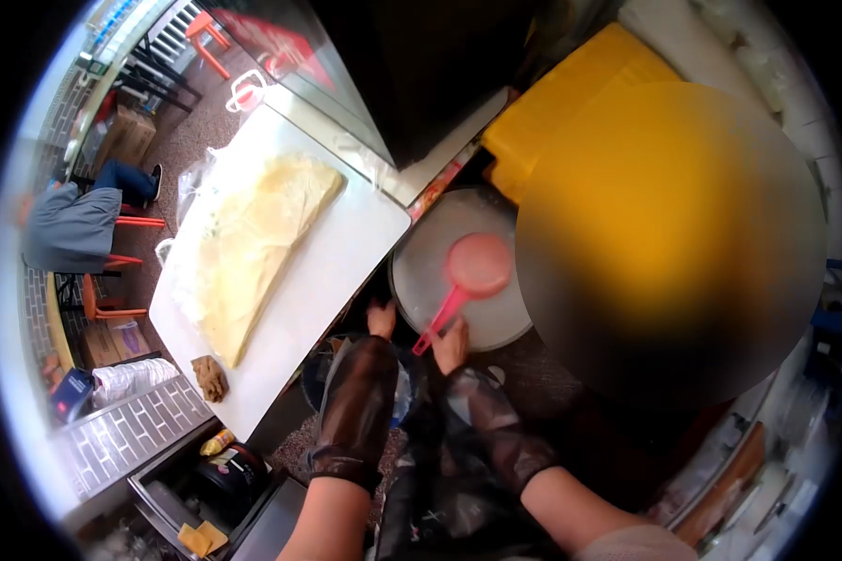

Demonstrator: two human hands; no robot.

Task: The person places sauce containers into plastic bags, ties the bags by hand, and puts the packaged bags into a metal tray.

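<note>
A round, pale lid or tray (421, 252) lies low between the white table and the yellow object. On top of it is a pink ladle (479, 266), its handle pointing down toward me. My right hand (453, 346) is at the near edge of the round lid, beside the handle's end; its fingers are partly hidden. At the left edge of the lid is my left hand (381, 320), its fingers small and partly out of sight. Dark translucent sleeves cover both forearms.
To the left, a white table (346, 252) bears a large pale yellow sheet (253, 243) and a brown cloth (210, 378). A seated person (75, 224) is at the far left near red stools. A yellow object (571, 93) and a large blurred round shape fill the right.
</note>
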